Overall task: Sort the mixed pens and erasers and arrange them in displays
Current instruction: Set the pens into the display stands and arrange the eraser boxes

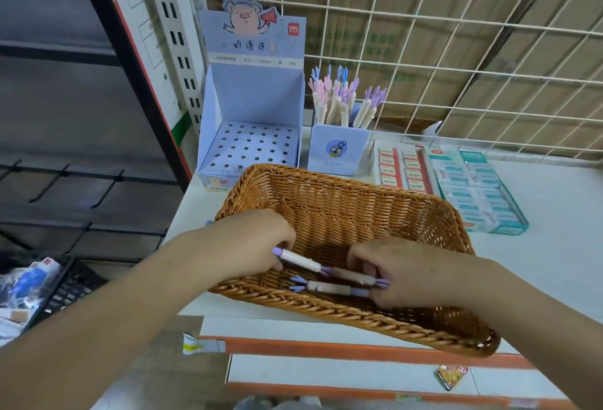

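**A:** Which step is in hand?

**B:** Clearing the last pens out of the basket (342,181), I'd judge. The left hand (261,233) has its grip curled round a white pen (298,259) with a purple cap. The right hand (401,272) pinches the end of the upper beige pen (350,275). Its fingertips also touch the lower beige pen (329,287), which lies flat on the weave.

**A:** Any erasers left in there?

**B:** None that I can see, only those three pens.

**A:** And the next move?

**B:** Probably gather them, lift them out, and carry them to the back of the worktop (554,246). The pen cup (337,152) already bristles with similar fork-topped pens. The holed display box (251,106) just left of it has every hole bare. A hole would need the pen held upright.

**A:** Anything in the way?

**B:** The basket's far wall stands between the hands and the displays, so the reach goes over it. The red eraser box (403,168) and teal eraser box (479,194) sit to the right, off that path.
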